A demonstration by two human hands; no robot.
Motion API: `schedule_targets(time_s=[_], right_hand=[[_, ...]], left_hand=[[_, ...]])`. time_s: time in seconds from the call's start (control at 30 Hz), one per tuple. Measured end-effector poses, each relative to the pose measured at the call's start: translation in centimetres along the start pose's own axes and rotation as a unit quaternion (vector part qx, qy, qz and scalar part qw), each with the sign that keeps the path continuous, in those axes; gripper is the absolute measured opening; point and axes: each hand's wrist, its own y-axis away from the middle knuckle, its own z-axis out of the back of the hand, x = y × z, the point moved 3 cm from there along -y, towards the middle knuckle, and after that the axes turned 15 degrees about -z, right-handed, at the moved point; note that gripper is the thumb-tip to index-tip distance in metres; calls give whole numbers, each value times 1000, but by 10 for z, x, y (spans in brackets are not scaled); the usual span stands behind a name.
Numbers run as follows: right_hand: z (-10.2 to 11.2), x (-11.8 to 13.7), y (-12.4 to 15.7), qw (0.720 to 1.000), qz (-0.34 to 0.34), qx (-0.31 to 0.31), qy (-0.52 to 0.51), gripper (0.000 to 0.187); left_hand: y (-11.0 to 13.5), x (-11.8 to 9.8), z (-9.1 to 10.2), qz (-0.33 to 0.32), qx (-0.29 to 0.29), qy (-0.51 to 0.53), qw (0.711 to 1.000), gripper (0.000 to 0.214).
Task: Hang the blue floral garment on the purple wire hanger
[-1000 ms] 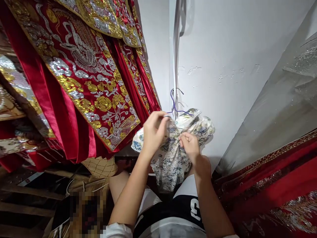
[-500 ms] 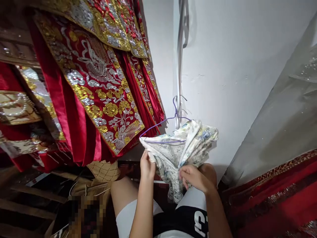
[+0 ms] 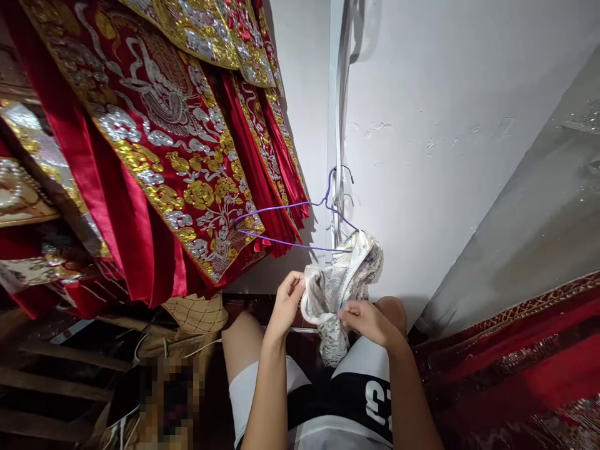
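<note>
A white garment with a blue floral print (image 3: 344,284) hangs bunched from the right end of a purple wire hanger (image 3: 290,222). The hanger's left arm is bare. Its hook sits by cables on the white wall (image 3: 422,94). My left hand (image 3: 285,303) pinches the garment's left edge. My right hand (image 3: 368,322) grips the cloth lower down on the right. Both hands are closed on the fabric, just above my knees.
Red robes with gold and silver embroidery (image 3: 164,144) hang at the left. A red embroidered cloth under clear plastic (image 3: 515,350) lies at the right. A tan quilted bag (image 3: 194,312) and cords sit on the floor at the lower left.
The garment has slid off the hanger's left arm and bunched toward the right. Both hands came down from the hanger's top to the cloth below.
</note>
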Motion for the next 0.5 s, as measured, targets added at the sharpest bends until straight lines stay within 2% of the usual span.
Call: schedule_targets(time_s=[0.07, 0.13, 0.23, 0.3, 0.33, 0.4, 0.5], right_hand=[[-2, 6, -2, 997, 9, -49, -54, 50], [-9, 12, -5, 987, 6, -61, -146, 57], [-24, 19, -7, 953, 11, -47, -300, 69], [-31, 21, -5, 930, 11, -26, -365, 74], [-33, 22, -3, 926, 7, -2, -377, 73], [-33, 25, 4, 935, 0, 75, -346, 59], [-22, 35, 16, 961, 24, 178, -213, 35]], left_hand=[[1, -21, -14, -48, 25, 0, 999, 29], [5, -39, -32, -81, 94, -1, 992, 25], [13, -53, -56, -104, 185, -16, 977, 23], [16, -53, -61, -120, 182, -44, 975, 23], [16, -51, -61, -124, 169, -60, 976, 24], [14, -42, -56, -112, 163, -78, 977, 36], [9, -23, -46, -58, 246, -69, 965, 54]])
